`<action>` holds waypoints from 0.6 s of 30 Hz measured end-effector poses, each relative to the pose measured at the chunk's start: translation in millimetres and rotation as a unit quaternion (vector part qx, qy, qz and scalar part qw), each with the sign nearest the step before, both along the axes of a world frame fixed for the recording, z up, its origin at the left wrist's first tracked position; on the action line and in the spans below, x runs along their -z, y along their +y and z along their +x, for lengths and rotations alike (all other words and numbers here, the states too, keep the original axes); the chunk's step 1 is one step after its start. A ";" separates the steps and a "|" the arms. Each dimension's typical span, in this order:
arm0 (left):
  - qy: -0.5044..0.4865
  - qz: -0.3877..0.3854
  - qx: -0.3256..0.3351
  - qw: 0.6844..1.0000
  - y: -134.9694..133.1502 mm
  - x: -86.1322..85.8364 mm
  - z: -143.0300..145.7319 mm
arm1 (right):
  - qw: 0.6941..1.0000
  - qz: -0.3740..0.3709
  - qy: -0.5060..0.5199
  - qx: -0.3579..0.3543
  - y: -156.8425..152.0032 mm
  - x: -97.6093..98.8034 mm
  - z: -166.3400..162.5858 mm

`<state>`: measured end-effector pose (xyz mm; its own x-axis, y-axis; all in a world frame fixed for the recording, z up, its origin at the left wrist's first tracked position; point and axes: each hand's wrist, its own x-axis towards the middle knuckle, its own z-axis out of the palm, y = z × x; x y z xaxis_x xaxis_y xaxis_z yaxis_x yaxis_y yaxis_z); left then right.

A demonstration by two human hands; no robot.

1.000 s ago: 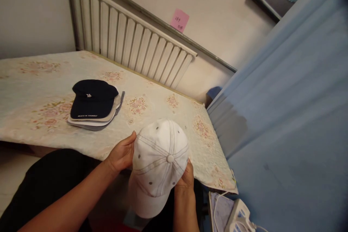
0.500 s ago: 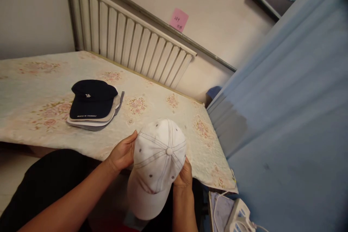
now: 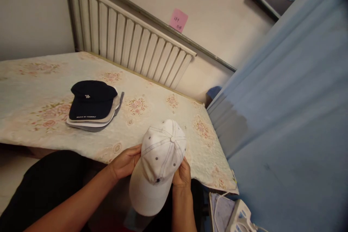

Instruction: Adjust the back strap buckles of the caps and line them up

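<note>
I hold a white baseball cap (image 3: 160, 159) in front of me, just over the near edge of the table, with its brim pointing down toward me. My left hand (image 3: 126, 161) grips the cap's left side, fingers curled on it. My right hand (image 3: 181, 175) grips the right side from below, partly hidden behind the crown. A stack of caps with a navy cap (image 3: 91, 99) on top lies on the table to the left, well apart from both hands.
The table (image 3: 40, 79) wears a pale floral cloth. A white radiator (image 3: 130, 40) runs along the wall behind it, with a pink note (image 3: 178, 20) above. A blue curtain (image 3: 285, 116) fills the right. A white iron (image 3: 239, 217) sits low right.
The white cap has tipped so its crown button moved up and away from me and the brim front now shows. Both hands shifted slightly lower on its sides.
</note>
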<state>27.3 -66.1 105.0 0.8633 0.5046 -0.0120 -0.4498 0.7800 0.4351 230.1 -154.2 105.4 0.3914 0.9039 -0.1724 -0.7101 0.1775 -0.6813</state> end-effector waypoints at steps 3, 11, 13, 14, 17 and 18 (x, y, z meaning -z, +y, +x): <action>0.030 0.018 0.003 0.999 -1.3 6.0 -0.7 | 1.000 -0.006 0.009 -0.002 1.1 2.6 1.7; 0.023 0.032 0.017 0.999 -1.9 8.1 1.4 | 1.000 -0.016 0.007 -0.016 4.5 11.0 5.6; 0.020 0.030 0.015 0.999 -0.6 11.1 3.3 | 1.000 -0.014 0.007 -0.017 5.3 13.8 6.9; 0.022 0.028 0.012 0.999 0.3 13.2 4.3 | 1.000 -0.013 0.010 -0.017 5.7 15.0 7.4; 0.029 0.020 0.002 0.999 3.0 19.5 7.5 | 0.999 -0.020 0.035 -0.012 7.0 17.7 8.5; 0.030 0.018 0.002 0.999 3.7 20.9 8.5 | 0.999 -0.024 0.044 -0.010 7.5 18.5 8.8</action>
